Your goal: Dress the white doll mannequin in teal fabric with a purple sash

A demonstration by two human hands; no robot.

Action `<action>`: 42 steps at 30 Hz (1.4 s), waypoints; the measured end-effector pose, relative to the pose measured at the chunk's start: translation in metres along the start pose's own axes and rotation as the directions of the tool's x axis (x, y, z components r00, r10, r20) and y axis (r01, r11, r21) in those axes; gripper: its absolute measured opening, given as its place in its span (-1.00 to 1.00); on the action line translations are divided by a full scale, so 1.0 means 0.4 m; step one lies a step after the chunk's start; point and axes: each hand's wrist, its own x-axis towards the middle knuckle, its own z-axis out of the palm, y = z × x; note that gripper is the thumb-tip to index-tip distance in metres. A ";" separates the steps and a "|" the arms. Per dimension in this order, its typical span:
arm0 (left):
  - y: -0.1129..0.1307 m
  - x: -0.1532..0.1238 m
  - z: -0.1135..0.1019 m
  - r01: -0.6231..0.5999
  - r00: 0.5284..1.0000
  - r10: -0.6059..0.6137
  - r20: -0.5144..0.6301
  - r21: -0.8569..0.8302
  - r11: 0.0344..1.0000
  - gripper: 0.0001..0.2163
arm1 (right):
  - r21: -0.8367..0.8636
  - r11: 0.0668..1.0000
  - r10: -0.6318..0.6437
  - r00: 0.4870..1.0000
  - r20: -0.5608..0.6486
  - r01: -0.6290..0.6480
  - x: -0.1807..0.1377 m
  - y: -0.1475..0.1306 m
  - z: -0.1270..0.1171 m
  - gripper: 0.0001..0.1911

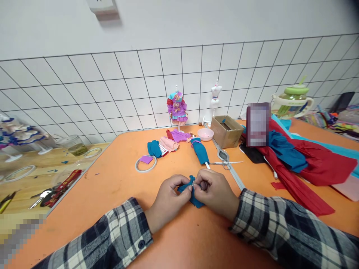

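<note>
Pinching small blue cloth [197, 202] with left hand [173, 192] and right hand [215, 189], at the near middle of the orange table [112, 179]. Probably being light, soft, easily creasing; needing gentle fingertip hold at edges.

Doll-clothes workshop, by its dressed mini mannequin [177, 106], bare mannequin [215, 91] and red fabric [322, 161].

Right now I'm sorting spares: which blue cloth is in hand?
The small piece pinched by the left hand and right hand; the other blue cloths sit farther back, no hand on them.
</note>
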 end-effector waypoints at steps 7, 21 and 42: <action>-0.001 -0.004 -0.003 -0.011 1.000 0.012 0.027 -0.018 1.000 -0.84 | 0.170 0.976 0.131 0.990 0.062 -0.139 0.004 0.004 0.001 -0.94; -0.004 -0.007 -0.012 -0.020 0.999 0.024 0.042 -0.114 0.993 -0.78 | 0.294 0.942 0.150 0.987 0.063 -0.162 0.003 0.017 0.005 -0.88; 0.002 -0.003 -0.014 0.016 1.000 -0.016 -0.010 -0.055 0.998 -0.81 | -0.040 0.991 -0.128 0.985 -0.112 0.124 -0.007 0.002 -0.024 -0.89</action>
